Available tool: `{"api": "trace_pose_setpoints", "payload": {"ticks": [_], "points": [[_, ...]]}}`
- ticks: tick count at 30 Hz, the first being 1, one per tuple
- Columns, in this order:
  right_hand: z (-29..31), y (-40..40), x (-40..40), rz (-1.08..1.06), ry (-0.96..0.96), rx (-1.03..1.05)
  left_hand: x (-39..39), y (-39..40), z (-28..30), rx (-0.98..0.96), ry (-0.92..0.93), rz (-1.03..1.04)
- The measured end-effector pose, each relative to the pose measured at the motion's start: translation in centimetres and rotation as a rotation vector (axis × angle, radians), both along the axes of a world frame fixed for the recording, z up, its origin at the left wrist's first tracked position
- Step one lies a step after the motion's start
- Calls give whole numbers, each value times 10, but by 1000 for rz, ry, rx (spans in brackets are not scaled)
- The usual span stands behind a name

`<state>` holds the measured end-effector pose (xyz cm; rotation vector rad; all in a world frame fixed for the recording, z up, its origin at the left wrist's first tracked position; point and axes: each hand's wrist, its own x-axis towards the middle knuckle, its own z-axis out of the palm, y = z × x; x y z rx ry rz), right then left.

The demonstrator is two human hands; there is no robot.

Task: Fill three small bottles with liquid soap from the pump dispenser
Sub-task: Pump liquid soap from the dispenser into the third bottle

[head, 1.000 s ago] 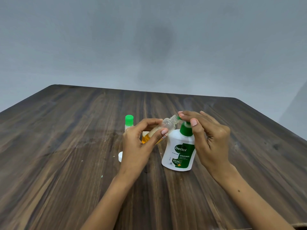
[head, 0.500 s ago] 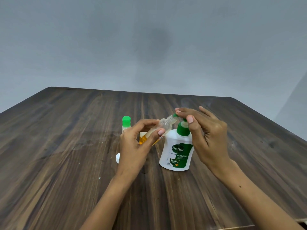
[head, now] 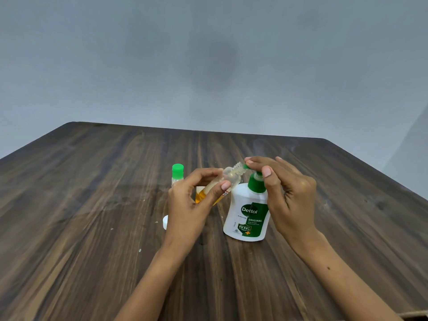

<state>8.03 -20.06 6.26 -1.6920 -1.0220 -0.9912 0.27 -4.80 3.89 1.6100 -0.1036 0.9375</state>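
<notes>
Nearest: 2 bare forearms come in from 6 o'clock over the wooden table.

Left hand, at 9 o'clock of the dispenser, grips a clear small bottle between thumb and curled fingers. The bottle is tilted, long axis running from 7 o'clock low to 1 o'clock high, open threaded neck uppermost. Orange soap sits in its lower part, partly hidden behind the fingers.

White pump dispenser, green collar and Dettol label, stands upright on the table just right of that hand. Right hand is at its 3 o'clock, fingers laid over the pump head, thumb tucked against the green collar. The fingers are bent and pressing down on the pump. Green spout pokes out toward 10 o'clock and meets the bottle's mouth; touching or just apart, cannot tell.

Key relation: bottle mouth lies directly at the spout tip, so the next press should land inside if the tilt holds. A slip would mean soap on the table.

A white cap peeks out at 8 o'clock of the left hand.

Farther, at 11 o'clock: a second small bottle with green cap, upright, capped. A 3rd bottle is not visible.

Judgement: mid-fill on this bottle.
</notes>
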Motion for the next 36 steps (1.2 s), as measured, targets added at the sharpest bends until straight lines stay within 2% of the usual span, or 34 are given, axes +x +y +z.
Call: {"api": "trace_pose_setpoints", "payload": {"ticks": [36], "points": [[2, 0, 0, 21, 36, 6, 6, 2, -7, 27, -15, 11]]}}
